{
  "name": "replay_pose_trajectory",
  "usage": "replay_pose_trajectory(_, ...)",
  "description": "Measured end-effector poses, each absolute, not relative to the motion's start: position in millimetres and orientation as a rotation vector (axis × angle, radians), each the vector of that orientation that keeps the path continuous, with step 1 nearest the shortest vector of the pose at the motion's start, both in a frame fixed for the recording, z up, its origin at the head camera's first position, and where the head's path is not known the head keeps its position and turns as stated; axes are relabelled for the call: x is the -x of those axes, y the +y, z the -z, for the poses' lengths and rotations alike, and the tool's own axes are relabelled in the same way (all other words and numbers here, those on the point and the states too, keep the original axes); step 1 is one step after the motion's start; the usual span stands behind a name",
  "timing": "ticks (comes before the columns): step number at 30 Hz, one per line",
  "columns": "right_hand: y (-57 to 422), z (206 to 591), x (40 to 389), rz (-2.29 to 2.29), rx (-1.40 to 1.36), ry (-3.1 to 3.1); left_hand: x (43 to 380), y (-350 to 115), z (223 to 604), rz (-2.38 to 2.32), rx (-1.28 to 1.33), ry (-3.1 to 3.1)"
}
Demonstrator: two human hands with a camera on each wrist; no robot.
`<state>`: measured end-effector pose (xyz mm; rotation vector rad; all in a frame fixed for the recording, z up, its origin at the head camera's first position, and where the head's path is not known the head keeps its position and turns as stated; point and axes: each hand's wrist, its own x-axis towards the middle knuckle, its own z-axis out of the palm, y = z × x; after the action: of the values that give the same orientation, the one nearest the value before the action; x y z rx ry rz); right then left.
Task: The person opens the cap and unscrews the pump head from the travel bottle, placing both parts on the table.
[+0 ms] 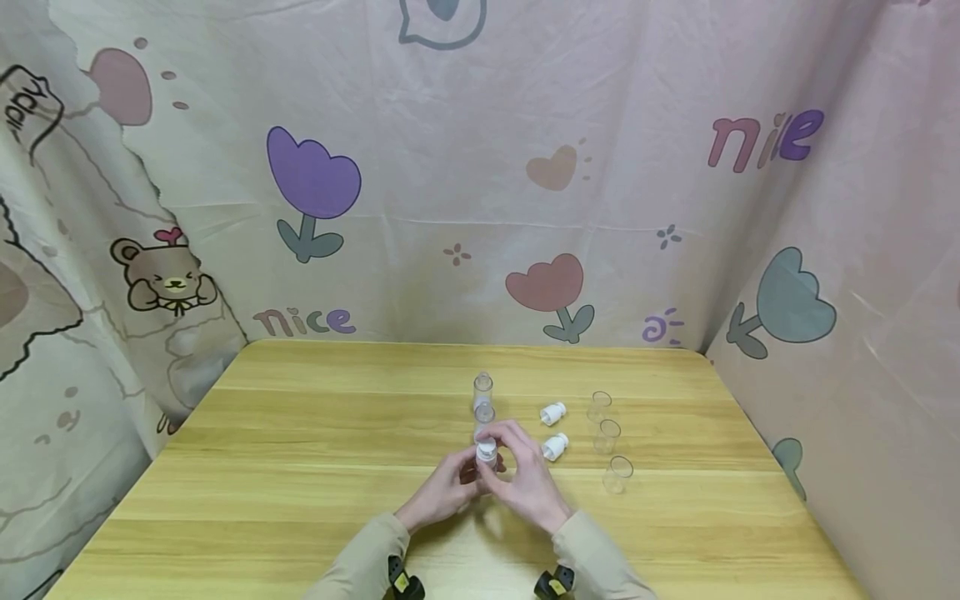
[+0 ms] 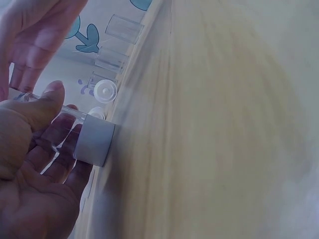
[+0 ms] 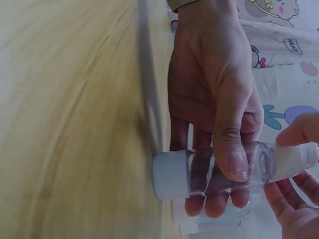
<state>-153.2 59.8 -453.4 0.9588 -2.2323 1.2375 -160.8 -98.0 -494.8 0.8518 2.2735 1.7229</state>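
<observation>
My left hand (image 1: 444, 493) grips a clear bottle (image 3: 202, 172) with a white base, the thumb across its front and the fingers behind. The bottle stands upright just above or on the table; I cannot tell which. At its mouth, my right hand (image 1: 528, 482) pinches a white pump top (image 3: 289, 162) between thumb and fingers. How far the pump top sits in the neck cannot be made out. Directly behind the hands are two similar clear bottles, a nearer one (image 1: 484, 413) and a farther one (image 1: 483, 388), both standing.
To the right of the hands, two white pump tops, one farther (image 1: 552, 413) and one nearer (image 1: 555, 447), lie on the wooden table (image 1: 315, 450). Beyond them stands a row of three clear caps (image 1: 618, 475). A printed cloth (image 1: 420, 167) hangs behind the table.
</observation>
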Motion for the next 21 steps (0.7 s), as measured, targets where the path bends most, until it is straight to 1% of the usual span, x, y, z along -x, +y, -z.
replay_pose_trajectory(4,60.9,456.0,153.5,-1.251,-0.952,-2.241,160.7,-97.9,494.5,-1.708,-0.857,2.293)
replay_pose_trajectory(12,60.9,454.3,151.6,-1.279,-0.845,-2.276,160.6,-98.1,494.6,-1.752,-0.876,2.242)
replay_pose_trajectory(21,60.0,451.2,152.6,-1.246,-0.955,-2.229,158.8,-97.6,489.5,-1.732,-0.819,2.252)
